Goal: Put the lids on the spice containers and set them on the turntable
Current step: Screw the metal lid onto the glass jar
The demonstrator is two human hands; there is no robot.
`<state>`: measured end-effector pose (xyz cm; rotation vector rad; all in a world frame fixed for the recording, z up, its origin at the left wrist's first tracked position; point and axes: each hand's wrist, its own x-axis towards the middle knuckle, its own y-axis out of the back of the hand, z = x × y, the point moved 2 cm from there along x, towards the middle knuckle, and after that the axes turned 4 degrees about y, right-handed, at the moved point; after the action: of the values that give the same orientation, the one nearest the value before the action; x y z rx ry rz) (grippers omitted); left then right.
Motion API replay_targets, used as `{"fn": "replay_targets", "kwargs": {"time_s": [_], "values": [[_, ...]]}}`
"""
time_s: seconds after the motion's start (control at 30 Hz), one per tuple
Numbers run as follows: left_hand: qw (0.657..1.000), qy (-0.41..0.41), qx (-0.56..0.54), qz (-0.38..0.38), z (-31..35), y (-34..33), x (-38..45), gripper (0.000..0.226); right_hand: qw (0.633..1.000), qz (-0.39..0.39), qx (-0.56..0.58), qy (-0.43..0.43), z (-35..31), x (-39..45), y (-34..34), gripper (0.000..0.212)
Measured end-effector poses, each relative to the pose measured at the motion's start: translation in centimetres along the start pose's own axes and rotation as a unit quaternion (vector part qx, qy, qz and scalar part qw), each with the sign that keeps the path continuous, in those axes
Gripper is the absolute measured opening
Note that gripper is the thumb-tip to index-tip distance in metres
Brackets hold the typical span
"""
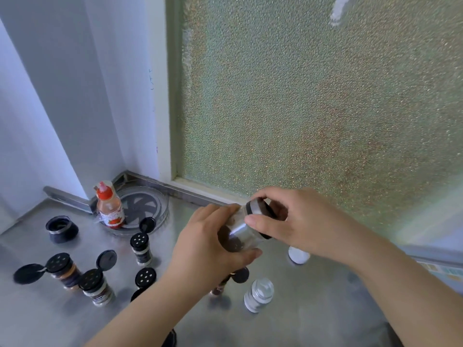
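Right of the turntable (160, 211), above the steel counter (313, 316), we see both hands raised around one tilted spice jar (240, 231). Our left hand (208, 246) wraps its fingers and thumb round the glass body, whose dark contents show at the bottom end; our right hand (288, 221) pinches the dark lid (260, 209) at the jar's upper end. On the turntable's near-left rim stands a red-capped sauce bottle (110, 206). In front of the turntable stand several shaker jars (140, 249) with flip caps open, and a black pot (61, 229) sits to its left. Farther right of the turntable stand a silver-topped jar (258, 294) and a white container (298, 255), partly hidden by our right hand.
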<state>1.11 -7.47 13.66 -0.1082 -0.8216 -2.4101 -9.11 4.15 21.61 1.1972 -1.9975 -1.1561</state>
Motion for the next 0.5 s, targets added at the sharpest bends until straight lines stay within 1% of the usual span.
{"fn": "replay_targets", "kwargs": {"time_s": [0.07,0.1,0.17,0.27,0.33,0.5], "values": [[0.999,0.023,-0.038,-0.005,-0.3,1.2,0.3,0.066,0.999,-0.015,0.019,0.047,-0.5,1.0,-0.3,0.041],[0.998,0.030,-0.050,-0.007,-0.5,1.7,0.3,0.064,0.998,-0.008,0.016,0.068,-0.8,1.5,-0.6,0.040],[0.998,0.037,-0.041,0.009,-1.2,2.5,0.2,0.060,0.996,0.012,0.012,0.090,-1.3,2.9,-1.7,0.039],[0.997,0.036,0.022,0.066,-3.1,3.2,-0.2,0.059,0.995,0.024,0.040,0.093,-1.8,5.0,-3.8,0.041],[0.993,0.039,0.038,0.101,-4.5,3.5,-0.5,0.061,0.994,0.022,0.052,0.091,-2.2,6.0,-5.2,0.039],[0.987,0.067,0.069,0.128,-7.6,5.4,-0.7,0.067,0.995,0.006,0.043,0.094,-4.4,8.2,-7.7,0.031]]}}
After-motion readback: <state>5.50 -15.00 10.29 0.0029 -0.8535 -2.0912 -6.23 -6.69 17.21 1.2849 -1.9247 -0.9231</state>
